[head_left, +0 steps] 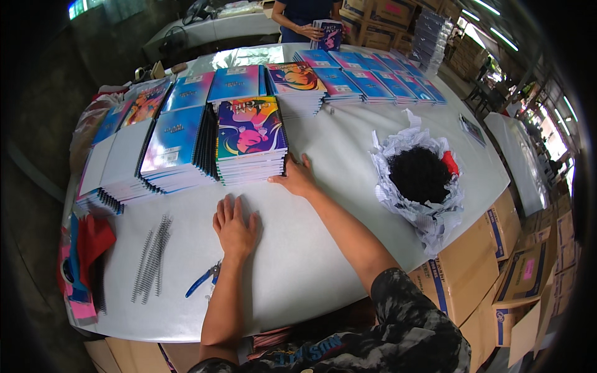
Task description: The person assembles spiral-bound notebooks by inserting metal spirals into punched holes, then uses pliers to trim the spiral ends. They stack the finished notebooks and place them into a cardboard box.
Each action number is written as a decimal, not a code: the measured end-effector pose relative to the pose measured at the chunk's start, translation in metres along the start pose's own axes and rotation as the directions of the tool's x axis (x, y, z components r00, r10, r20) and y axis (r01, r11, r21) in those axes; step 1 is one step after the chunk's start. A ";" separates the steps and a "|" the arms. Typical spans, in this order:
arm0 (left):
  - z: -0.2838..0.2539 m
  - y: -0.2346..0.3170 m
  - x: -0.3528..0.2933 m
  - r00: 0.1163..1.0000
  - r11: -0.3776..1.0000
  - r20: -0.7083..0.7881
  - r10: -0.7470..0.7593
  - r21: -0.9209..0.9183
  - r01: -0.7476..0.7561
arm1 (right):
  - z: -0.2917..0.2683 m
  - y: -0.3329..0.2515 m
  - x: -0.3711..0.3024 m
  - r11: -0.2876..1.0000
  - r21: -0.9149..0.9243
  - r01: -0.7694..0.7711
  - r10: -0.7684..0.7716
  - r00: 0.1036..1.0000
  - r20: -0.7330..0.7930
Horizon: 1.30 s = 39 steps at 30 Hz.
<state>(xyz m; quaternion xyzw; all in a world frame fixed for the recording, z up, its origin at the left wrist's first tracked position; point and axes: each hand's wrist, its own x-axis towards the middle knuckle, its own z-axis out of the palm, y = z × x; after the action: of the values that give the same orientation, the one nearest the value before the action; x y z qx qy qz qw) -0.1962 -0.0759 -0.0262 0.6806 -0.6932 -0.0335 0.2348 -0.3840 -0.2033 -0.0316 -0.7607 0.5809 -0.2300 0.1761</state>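
Observation:
My left hand (235, 227) lies on the white table (267, 261) with its fingers stretched out, just short of the notebook stack, holding nothing. Against the front right corner of that stack of spiral notebooks (251, 133) rests my right hand (296, 176), thumb at the front and fingers spread along the side. The top cover is purple, pink and yellow. Left of it stands a stack with blue-pink covers (175, 133) and black spiral edges. Blue-handled pliers (200, 283) lie beside my left forearm, which partly hides them.
Loose wire spirals (151, 261) lie at the left, near a red cloth (94, 239). On the right, crumpled paper (380, 165) surrounds a dark fuzzy mass (420, 174). More notebooks (367, 82) line the far side, where another person (305, 22) holds some. Cardboard boxes (463, 273) stand below right.

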 end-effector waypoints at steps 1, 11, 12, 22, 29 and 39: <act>0.002 0.001 0.001 1.000 1.000 -0.013 0.015 0.004 -0.015 | 0.002 0.001 0.002 1.000 -0.006 0.010 -0.010 1.000 -0.010; 0.007 0.001 0.006 0.999 0.996 -0.030 0.024 0.086 -0.021 | 0.015 0.005 0.009 0.991 0.031 0.131 -0.128 0.988 -0.082; 0.008 -0.002 0.007 0.998 0.998 -0.042 0.042 0.056 -0.040 | 0.009 0.013 0.016 0.953 0.283 0.106 -0.126 0.991 0.051; 0.016 -0.013 0.005 0.997 0.984 0.025 0.069 0.161 -0.072 | -0.025 -0.005 0.089 -0.174 0.983 -0.065 -0.166 0.985 0.036; 0.018 -0.012 0.007 0.996 0.976 0.019 0.082 0.202 -0.084 | -0.002 -0.029 0.109 0.556 0.831 0.028 0.009 0.999 -0.039; 0.019 -0.011 0.010 0.990 0.977 0.043 0.137 0.156 -0.142 | 0.027 0.030 0.081 -0.213 0.951 0.225 0.289 0.944 -0.159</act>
<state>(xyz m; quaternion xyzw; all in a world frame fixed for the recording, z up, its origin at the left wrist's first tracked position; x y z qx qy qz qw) -0.1932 -0.0919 -0.0442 0.6460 -0.7435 0.0274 0.1705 -0.3750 -0.2892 -0.0583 -0.2698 0.2217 -0.7123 0.6088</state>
